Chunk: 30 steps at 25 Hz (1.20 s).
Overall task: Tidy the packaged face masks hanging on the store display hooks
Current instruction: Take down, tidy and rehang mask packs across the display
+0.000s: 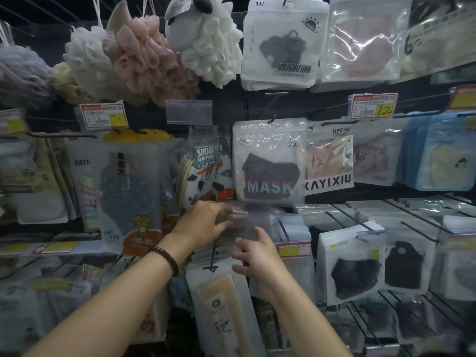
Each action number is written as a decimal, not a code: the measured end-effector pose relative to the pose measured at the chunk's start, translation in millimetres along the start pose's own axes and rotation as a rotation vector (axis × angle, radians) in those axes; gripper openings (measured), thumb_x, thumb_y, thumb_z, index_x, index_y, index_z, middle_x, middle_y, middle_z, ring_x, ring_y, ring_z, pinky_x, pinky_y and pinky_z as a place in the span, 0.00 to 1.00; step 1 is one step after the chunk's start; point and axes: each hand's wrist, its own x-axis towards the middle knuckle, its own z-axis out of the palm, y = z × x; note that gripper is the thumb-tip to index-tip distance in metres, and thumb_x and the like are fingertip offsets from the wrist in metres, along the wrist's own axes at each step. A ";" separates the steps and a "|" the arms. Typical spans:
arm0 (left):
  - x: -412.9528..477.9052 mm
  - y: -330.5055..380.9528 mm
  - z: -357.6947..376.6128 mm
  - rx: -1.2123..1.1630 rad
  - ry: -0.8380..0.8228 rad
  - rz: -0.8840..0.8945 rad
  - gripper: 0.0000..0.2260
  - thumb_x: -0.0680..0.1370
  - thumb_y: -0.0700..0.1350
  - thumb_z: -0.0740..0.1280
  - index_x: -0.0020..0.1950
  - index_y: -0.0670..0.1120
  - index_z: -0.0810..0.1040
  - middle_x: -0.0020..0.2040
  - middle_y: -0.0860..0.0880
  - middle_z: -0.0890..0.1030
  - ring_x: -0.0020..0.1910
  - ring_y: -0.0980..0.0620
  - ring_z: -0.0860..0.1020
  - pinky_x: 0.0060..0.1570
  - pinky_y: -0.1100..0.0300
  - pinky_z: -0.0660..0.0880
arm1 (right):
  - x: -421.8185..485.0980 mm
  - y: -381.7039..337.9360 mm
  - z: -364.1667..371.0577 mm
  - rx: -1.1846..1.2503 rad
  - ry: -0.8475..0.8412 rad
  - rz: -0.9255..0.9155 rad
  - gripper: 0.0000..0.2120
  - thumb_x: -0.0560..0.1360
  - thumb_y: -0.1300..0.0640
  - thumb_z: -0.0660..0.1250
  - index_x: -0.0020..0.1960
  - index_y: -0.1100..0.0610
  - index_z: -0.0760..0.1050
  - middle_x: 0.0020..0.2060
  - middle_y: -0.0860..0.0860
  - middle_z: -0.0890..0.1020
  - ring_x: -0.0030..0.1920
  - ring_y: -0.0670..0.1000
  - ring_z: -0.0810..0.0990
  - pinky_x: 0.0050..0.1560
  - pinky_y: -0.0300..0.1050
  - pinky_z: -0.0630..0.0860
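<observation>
Dimly lit hook rack (226, 109); left hand (203, 222), right hand (257, 256) grip blurred mask packet (244, 220).

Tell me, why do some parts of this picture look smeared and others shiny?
Head view, centre: the clear packet between the left hand and right hand is smeared, likely by motion; head view, top right: light glares in white streaks on the pink mask packet; head view, edges: the wide lens softens the grey bath sponge; the MASK packet is fairly sharp.

"MASK" on pack (268, 155), "12" on tag (372, 105)
</observation>
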 end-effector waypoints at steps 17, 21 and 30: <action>18.7 -13.4 -9.6 0.161 -0.173 0.150 0.21 0.79 0.41 0.74 0.71 0.56 0.81 0.63 0.49 0.85 0.61 0.49 0.84 0.59 0.51 0.83 | -2.8 13.0 -4.4 0.046 -0.004 0.001 0.31 0.85 0.56 0.68 0.84 0.51 0.60 0.61 0.50 0.79 0.59 0.55 0.85 0.54 0.52 0.86; 12.3 -7.7 -10.7 0.282 -0.089 0.219 0.21 0.84 0.39 0.67 0.75 0.56 0.78 0.62 0.46 0.86 0.61 0.45 0.85 0.58 0.49 0.84 | -0.6 10.4 -2.6 0.072 0.004 0.001 0.32 0.86 0.56 0.67 0.85 0.53 0.57 0.66 0.54 0.77 0.59 0.56 0.85 0.56 0.54 0.87; -70.1 6.9 -10.2 0.389 0.279 0.568 0.15 0.81 0.48 0.73 0.68 0.52 0.84 0.59 0.47 0.89 0.52 0.45 0.89 0.38 0.49 0.87 | 18.9 18.7 7.1 0.328 0.092 -0.007 0.19 0.87 0.51 0.63 0.67 0.67 0.76 0.52 0.65 0.88 0.51 0.61 0.90 0.49 0.55 0.88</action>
